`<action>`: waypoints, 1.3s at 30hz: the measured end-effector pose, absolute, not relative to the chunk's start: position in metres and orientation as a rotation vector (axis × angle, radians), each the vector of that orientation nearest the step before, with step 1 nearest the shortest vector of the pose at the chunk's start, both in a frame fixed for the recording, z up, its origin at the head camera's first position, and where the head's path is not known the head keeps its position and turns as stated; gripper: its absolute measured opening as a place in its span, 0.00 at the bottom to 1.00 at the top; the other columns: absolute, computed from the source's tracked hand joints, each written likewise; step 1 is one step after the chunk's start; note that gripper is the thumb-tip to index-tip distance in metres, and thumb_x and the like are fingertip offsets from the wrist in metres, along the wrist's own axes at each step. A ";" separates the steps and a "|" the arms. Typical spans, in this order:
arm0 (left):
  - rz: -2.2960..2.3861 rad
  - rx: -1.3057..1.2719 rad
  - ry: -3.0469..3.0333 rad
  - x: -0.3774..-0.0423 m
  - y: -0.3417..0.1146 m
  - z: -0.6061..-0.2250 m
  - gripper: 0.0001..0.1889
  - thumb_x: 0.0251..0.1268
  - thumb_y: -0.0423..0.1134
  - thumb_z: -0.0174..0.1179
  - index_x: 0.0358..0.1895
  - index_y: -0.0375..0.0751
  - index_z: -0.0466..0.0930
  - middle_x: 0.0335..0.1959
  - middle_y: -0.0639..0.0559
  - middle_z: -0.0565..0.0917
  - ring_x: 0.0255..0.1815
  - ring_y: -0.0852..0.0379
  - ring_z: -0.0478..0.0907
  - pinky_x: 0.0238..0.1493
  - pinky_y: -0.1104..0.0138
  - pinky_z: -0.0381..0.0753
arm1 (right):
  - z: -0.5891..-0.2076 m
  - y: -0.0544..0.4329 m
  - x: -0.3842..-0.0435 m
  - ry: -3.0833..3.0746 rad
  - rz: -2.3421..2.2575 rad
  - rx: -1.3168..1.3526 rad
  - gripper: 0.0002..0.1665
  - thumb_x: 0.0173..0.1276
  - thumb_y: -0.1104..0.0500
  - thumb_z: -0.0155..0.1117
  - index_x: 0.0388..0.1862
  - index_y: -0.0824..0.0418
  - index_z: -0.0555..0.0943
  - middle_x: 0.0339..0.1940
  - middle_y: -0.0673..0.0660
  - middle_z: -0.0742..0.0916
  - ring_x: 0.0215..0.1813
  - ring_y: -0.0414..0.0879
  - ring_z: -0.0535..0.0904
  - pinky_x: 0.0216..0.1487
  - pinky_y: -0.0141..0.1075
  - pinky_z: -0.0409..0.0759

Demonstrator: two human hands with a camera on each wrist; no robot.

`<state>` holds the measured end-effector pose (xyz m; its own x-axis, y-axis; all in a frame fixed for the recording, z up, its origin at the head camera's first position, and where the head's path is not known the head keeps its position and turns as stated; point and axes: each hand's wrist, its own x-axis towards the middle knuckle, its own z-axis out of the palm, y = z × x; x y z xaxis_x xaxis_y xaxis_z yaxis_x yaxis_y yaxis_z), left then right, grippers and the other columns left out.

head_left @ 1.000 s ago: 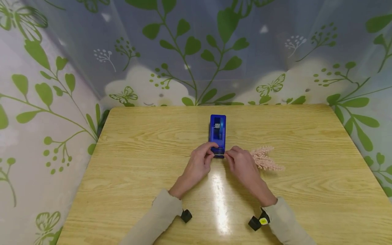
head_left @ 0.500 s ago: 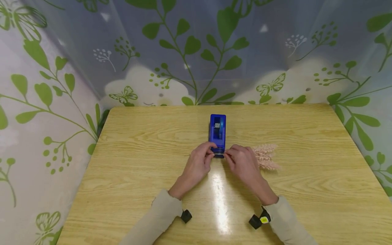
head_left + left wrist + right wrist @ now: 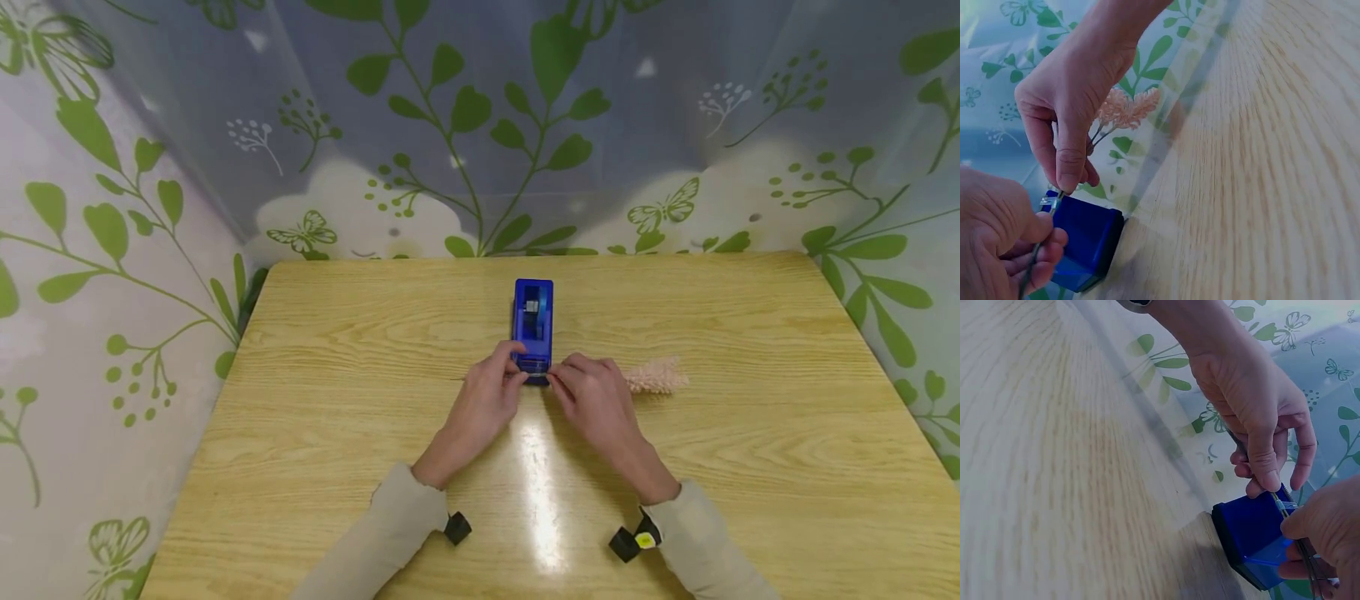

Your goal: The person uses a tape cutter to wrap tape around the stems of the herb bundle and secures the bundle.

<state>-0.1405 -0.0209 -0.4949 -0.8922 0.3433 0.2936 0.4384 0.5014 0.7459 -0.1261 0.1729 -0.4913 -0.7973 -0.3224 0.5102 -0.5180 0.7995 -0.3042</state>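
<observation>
A blue tape dispenser (image 3: 534,321) stands upright at mid-table, its cutting end towards the person. Just in front of that end, my left hand (image 3: 487,387) pinches the thin dark stems (image 3: 1030,269) of a pink artificial flower sprig (image 3: 657,377). My right hand (image 3: 596,396) pinches the same stems a little further right, closer to the fluffy heads, which stick out beyond it. Between the two sets of fingertips, a short strip of clear tape (image 3: 1282,505) lies on the stems. In the left wrist view the pink heads show behind the right hand.
The wood-grain table (image 3: 337,333) reaches back to a leaf-patterned curtain (image 3: 480,125), which also hangs along both sides. Black wrist cameras (image 3: 457,528) sit at both cuffs, close over the table.
The pink heads have turned about the stems, from a wide spread to a narrower bunch. My left index finger has lifted slightly; both hands otherwise stay in place.
</observation>
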 end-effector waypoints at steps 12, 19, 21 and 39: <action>-1.470 -0.629 -2.480 -0.139 -0.019 -0.497 0.20 0.66 0.19 0.64 0.59 0.34 0.77 0.33 0.43 0.89 0.32 0.47 0.89 0.32 0.71 0.85 | -0.486 0.173 -0.128 -2.651 0.651 0.633 0.05 0.70 0.66 0.71 0.33 0.67 0.89 0.27 0.59 0.87 0.28 0.53 0.83 0.32 0.48 0.81; -1.314 -0.668 -2.480 -0.137 -0.017 -0.499 0.19 0.66 0.20 0.66 0.58 0.35 0.83 0.36 0.43 0.89 0.36 0.52 0.88 0.38 0.71 0.86 | -0.484 0.175 -0.131 -2.606 0.653 0.615 0.04 0.68 0.64 0.74 0.33 0.63 0.91 0.29 0.57 0.90 0.30 0.53 0.86 0.37 0.51 0.83; -1.200 -0.689 -2.493 -0.136 -0.017 -0.499 0.17 0.67 0.22 0.66 0.57 0.36 0.85 0.37 0.43 0.88 0.35 0.53 0.86 0.36 0.69 0.86 | -0.484 0.175 -0.132 -2.585 0.661 0.628 0.04 0.67 0.64 0.75 0.32 0.64 0.91 0.29 0.58 0.90 0.30 0.53 0.86 0.36 0.49 0.84; -0.953 -0.833 -2.513 -0.138 -0.016 -0.509 0.15 0.75 0.27 0.59 0.59 0.42 0.82 0.34 0.50 0.75 0.24 0.59 0.68 0.25 0.73 0.68 | -0.490 0.176 -0.132 -2.471 0.687 0.665 0.03 0.61 0.68 0.78 0.33 0.68 0.91 0.29 0.60 0.90 0.27 0.52 0.86 0.30 0.44 0.85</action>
<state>-0.1377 -0.0162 -0.5094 -0.7759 0.4059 0.4830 0.6241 0.6058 0.4934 -0.1320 0.1757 -0.4900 -0.7630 -0.3180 0.5627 -0.5627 0.7552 -0.3362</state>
